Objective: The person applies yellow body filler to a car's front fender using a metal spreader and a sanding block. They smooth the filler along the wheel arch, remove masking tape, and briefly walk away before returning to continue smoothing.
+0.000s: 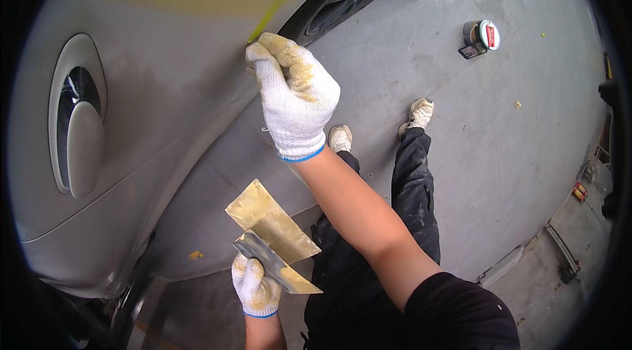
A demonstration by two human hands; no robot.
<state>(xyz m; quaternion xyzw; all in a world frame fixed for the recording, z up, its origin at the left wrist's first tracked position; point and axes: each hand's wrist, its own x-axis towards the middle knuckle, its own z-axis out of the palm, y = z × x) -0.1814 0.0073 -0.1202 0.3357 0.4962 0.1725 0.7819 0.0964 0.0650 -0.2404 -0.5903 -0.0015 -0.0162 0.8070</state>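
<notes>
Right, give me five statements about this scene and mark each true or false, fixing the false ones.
1. The left hand holds flat plates with yellowish stains. True.
2. The right hand wears a white glove. True.
3. The round container with a lid stands on top of the wheel. False: the container is on the grey floor, apart from the wheel.
4. The person is barefoot. False: there are light-coloured shoes on both feet.
5. The door handle is at the right edge of the picture. False: it is toward the left.
</notes>
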